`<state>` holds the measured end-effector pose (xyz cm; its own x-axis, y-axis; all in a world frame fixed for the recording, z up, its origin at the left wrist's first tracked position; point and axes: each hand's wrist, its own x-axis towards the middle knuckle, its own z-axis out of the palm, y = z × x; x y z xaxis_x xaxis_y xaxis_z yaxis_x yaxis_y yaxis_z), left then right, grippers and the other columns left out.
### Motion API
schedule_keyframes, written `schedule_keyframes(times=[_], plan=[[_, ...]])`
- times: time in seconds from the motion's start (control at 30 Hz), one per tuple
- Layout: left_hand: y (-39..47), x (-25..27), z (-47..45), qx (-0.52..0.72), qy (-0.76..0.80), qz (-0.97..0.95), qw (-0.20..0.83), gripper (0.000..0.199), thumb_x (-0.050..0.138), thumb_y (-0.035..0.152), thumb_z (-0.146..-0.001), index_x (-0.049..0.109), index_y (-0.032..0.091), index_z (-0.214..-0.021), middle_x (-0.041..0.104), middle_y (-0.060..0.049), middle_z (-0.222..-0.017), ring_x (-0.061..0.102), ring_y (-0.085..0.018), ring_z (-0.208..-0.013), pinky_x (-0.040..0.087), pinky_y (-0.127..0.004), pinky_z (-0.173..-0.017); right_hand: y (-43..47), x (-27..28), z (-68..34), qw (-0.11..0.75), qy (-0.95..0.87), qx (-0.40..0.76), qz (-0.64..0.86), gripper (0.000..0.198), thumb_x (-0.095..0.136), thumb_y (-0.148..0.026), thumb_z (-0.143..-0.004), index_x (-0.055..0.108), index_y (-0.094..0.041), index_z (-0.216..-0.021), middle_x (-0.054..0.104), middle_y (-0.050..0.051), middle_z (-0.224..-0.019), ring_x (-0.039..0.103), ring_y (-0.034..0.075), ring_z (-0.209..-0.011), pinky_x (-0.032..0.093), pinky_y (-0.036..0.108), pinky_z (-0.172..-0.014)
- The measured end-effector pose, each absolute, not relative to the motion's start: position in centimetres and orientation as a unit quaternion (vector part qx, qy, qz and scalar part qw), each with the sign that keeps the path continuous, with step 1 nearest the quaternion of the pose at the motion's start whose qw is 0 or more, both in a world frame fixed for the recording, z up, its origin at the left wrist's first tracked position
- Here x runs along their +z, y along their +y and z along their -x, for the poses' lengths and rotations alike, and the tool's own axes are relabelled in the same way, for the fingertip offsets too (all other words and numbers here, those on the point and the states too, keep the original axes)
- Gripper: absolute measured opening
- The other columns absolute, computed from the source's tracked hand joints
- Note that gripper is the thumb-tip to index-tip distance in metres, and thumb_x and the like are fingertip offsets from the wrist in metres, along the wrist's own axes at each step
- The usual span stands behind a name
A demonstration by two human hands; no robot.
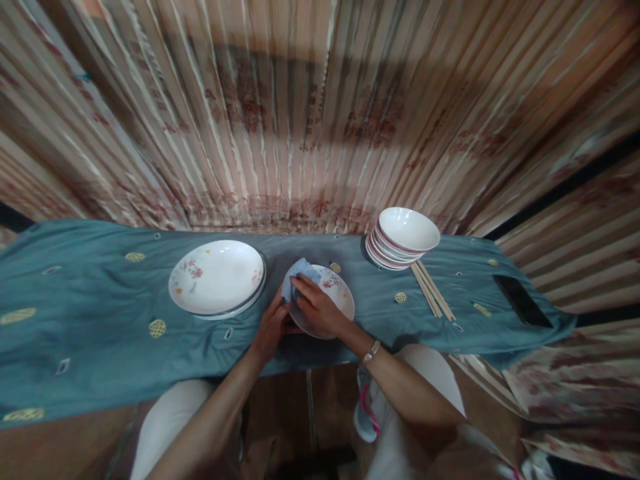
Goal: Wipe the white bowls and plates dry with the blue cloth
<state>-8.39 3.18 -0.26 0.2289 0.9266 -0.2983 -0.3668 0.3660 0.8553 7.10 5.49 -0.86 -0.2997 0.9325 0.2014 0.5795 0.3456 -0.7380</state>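
A small white plate (344,300) with a red flower print lies in front of me near the table's front edge. My left hand (271,327) grips its left rim, with the fingertips partly hidden at the plate and cloth. My right hand (317,305) reaches over the plate and presses a light blue cloth (299,270) against its upper left part. The cloth is bunched under the right fingers. To the left, close to my left hand, stands a stack of larger white floral plates (220,277).
White bowls (407,230) with red-edged rims are stacked at the back right. Several wooden chopsticks (431,290) lie beside them, and a black phone (523,301) rests at the right end. A teal patterned cloth (100,320) covers the narrow table; a curtain (280,133) hangs behind.
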Motion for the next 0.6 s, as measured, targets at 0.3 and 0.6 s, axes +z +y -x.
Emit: schedule_keyframes(times=[0.3,0.6], plan=[[3.2,-0.1,8.3,0.443,0.407,-0.301,0.74,0.067,0.064,0.032,-0.076,0.053,0.027,-0.142,0.071,-0.008,-0.115,0.07,-0.028,-0.099,0.062,-0.041,-0.075,4.4,0.0,-7.3,0.367,-0.739,0.362,0.434,0.044,0.049,-0.022,-0.095,0.062,-0.023,-0.137,0.059,0.006,-0.145,0.053,0.018,-0.136,0.04,0.036,-0.117],[3.5,-0.4,8.8,0.435,0.385,-0.302,0.756,0.083,0.06,0.047,-0.081,0.032,0.03,-0.157,0.062,-0.01,-0.137,0.068,-0.031,-0.104,0.061,-0.045,-0.076,3.2,1.5,-9.1,0.328,-0.706,0.502,0.378,0.037,0.053,-0.046,-0.094,0.076,-0.022,-0.112,0.074,0.005,-0.121,0.068,0.02,-0.114,0.05,0.036,-0.103]])
